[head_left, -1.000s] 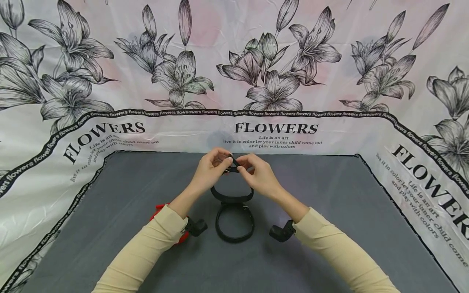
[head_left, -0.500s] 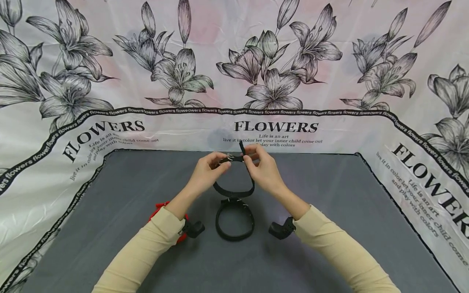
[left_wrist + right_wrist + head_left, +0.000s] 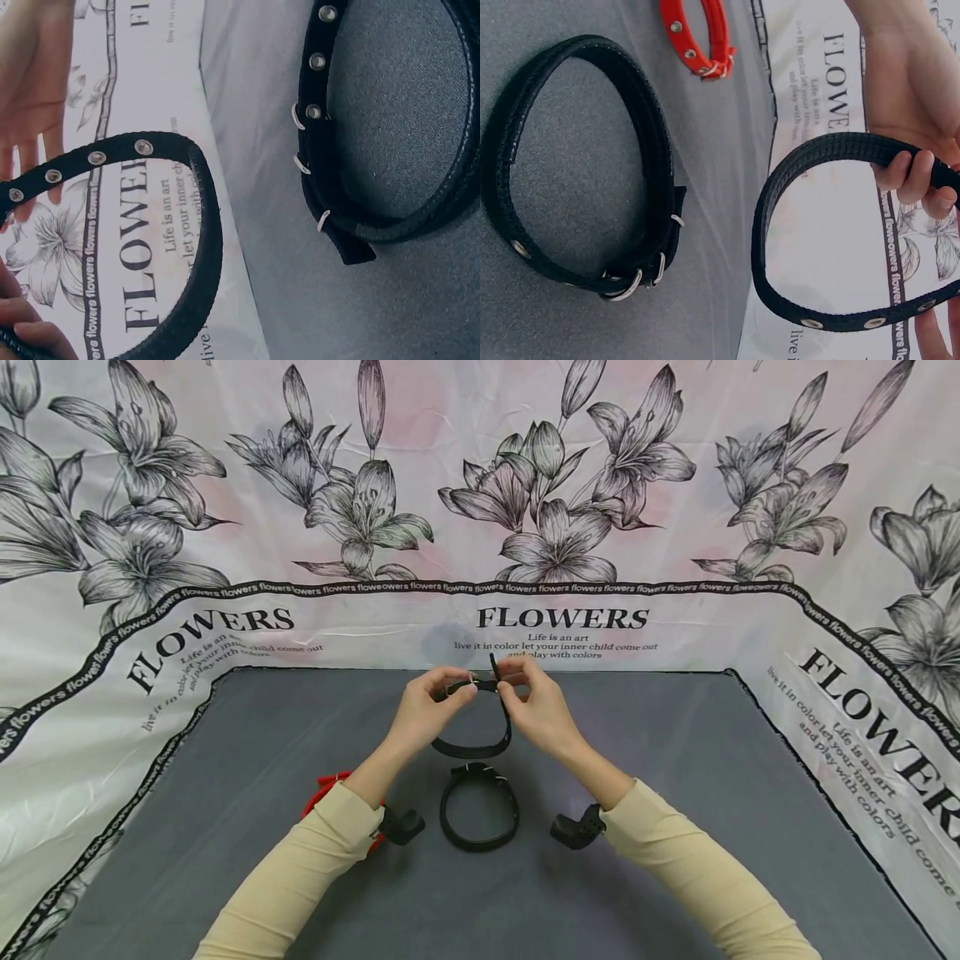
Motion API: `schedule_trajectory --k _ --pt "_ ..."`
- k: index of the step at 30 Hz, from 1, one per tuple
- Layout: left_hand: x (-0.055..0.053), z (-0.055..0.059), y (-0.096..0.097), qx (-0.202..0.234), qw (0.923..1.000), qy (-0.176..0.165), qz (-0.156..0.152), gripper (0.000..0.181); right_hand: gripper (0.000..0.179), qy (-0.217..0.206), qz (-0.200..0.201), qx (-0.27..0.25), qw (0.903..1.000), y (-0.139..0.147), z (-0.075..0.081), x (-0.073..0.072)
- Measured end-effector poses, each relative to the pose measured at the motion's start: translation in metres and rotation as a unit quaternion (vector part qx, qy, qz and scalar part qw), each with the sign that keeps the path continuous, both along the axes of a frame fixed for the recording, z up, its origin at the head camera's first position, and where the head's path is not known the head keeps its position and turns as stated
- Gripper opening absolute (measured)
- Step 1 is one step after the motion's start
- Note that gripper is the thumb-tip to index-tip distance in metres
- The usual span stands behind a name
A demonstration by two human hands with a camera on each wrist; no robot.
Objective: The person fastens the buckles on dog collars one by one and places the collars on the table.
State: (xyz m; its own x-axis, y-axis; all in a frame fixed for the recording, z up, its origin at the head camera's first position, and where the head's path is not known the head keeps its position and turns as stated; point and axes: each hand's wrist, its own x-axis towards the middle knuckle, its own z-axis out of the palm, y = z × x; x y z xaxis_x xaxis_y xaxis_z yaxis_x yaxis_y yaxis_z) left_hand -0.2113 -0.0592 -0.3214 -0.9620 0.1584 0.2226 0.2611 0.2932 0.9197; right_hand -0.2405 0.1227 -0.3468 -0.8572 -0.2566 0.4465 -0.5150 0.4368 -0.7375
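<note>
A black collar (image 3: pixel 474 750) with metal eyelets hangs in a loop between the two hands in the head view. My left hand (image 3: pixel 427 710) pinches its buckle side between thumb and fingers; in the right wrist view, left-hand fingers (image 3: pixel 911 176) curl round the band. The right hand (image 3: pixel 542 706) pinches the strap, whose narrow tail (image 3: pixel 494 666) sticks up beside the thumb. Metal shows at the left fingertips, partly hidden by them. In the left wrist view the held collar (image 3: pixel 206 247) shows its row of eyelets.
A second black collar (image 3: pixel 480 845), buckled into a ring, lies on the grey table (image 3: pixel 645 877) between the forearms. A red collar (image 3: pixel 697 37) lies left of it, partly under the left forearm in the head view. A flower-printed cloth (image 3: pixel 562 527) stands behind.
The hands have lifted the collar slightly away from the one on the table. The right hand has shifted right, and the strap's tail, slanted between the hands before, now points upward.
</note>
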Motion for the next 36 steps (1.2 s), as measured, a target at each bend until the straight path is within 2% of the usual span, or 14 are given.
schedule_trajectory --k 9,15,18,21,25,36 --pt "0.004 0.004 0.003 0.001 0.9999 0.001 0.012 0.029 0.029 -0.015 0.023 -0.029 0.9992 -0.005 0.003 0.004" --pt "0.004 0.002 0.004 -0.010 0.9999 0.003 0.013 0.027 0.025 -0.018 0.027 -0.041 0.9986 -0.009 0.018 0.018" --pt "0.003 0.000 0.003 -0.002 0.9999 0.006 0.012 0.028 0.023 -0.006 0.034 -0.031 0.9989 -0.007 0.014 0.012" --pt "-0.007 -0.011 0.000 0.002 0.9998 0.016 0.014 0.031 0.021 0.001 0.045 -0.015 0.9989 -0.004 0.006 0.001" --pt "-0.019 -0.025 -0.004 -0.010 0.9992 0.035 0.016 0.032 0.017 0.004 0.057 0.013 0.9983 -0.002 0.009 0.002" --pt "-0.018 -0.027 -0.001 -0.025 0.9987 0.043 0.011 0.026 0.013 0.024 0.097 0.064 0.9929 0.005 0.008 0.001"
